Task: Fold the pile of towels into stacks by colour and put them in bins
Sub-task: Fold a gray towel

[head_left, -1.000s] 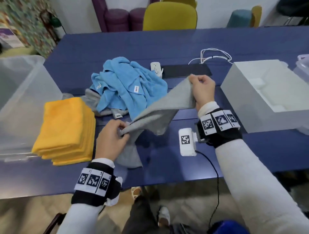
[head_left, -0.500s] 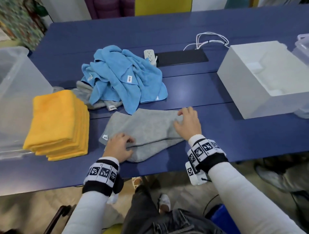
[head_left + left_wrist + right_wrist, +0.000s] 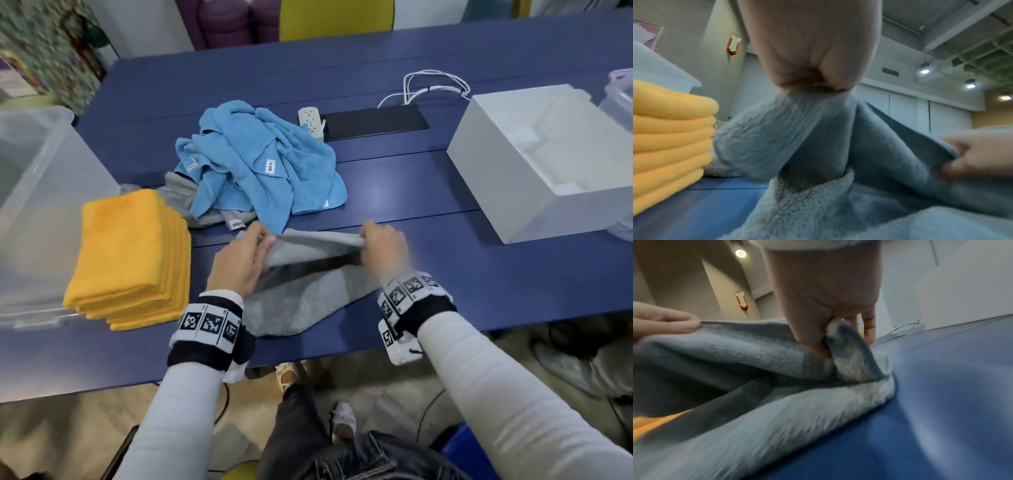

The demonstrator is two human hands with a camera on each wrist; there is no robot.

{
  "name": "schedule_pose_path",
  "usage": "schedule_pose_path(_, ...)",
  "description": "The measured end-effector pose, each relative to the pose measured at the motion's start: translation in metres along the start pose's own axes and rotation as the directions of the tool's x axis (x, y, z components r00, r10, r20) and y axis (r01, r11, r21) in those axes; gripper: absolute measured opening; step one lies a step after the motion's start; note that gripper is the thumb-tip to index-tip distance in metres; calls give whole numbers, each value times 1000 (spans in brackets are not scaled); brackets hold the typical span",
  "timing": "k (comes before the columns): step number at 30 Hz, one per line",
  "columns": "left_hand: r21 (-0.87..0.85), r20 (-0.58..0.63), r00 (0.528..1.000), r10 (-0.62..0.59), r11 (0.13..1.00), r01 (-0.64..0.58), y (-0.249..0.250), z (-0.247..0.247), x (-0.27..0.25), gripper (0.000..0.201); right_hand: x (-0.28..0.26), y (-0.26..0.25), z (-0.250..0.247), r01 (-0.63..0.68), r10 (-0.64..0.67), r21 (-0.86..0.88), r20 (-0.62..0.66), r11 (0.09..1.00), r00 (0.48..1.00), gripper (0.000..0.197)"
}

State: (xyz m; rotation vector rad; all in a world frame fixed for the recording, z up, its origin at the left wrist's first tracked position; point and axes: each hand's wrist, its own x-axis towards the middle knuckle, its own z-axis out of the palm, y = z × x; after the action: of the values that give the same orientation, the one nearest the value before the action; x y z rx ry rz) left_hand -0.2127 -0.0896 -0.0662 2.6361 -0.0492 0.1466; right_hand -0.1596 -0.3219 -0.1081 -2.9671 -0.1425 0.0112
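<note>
A grey towel (image 3: pixel 301 301) lies on the blue table (image 3: pixel 445 274) near its front edge. My left hand (image 3: pixel 239 263) pinches the towel's far left corner, and my right hand (image 3: pixel 383 246) pinches its far right corner. That far edge is lifted off the table toward me, over the lower layer. The left wrist view shows the left hand (image 3: pixel 813 65) gripping the grey towel (image 3: pixel 797 138); the right wrist view shows the right hand (image 3: pixel 824 308) gripping the grey towel (image 3: pixel 766 353). A stack of folded orange towels (image 3: pixel 130 260) sits to the left. Unfolded blue towels (image 3: pixel 257 164) lie heaped behind, over another grey towel (image 3: pixel 178 192).
A clear plastic bin (image 3: pixel 41 212) stands at the far left beside the orange stack. A white foam box (image 3: pixel 548 164) stands at the right, with another clear bin (image 3: pixel 620 89) behind it. A power strip (image 3: pixel 311 121), a black pad (image 3: pixel 373 121) and white cables (image 3: pixel 431 85) lie at the back.
The grey towel went from held up in the air to spread flat on the table. Both hands have now taken its far corners and lifted that edge toward me.
</note>
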Motion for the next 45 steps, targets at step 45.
schedule_pose_path(45, -761, 266, 772, -577, 366, 535, -51, 50, -7, 19, -4, 71, 10, -593, 503, 492, 317, 637, 804, 35)
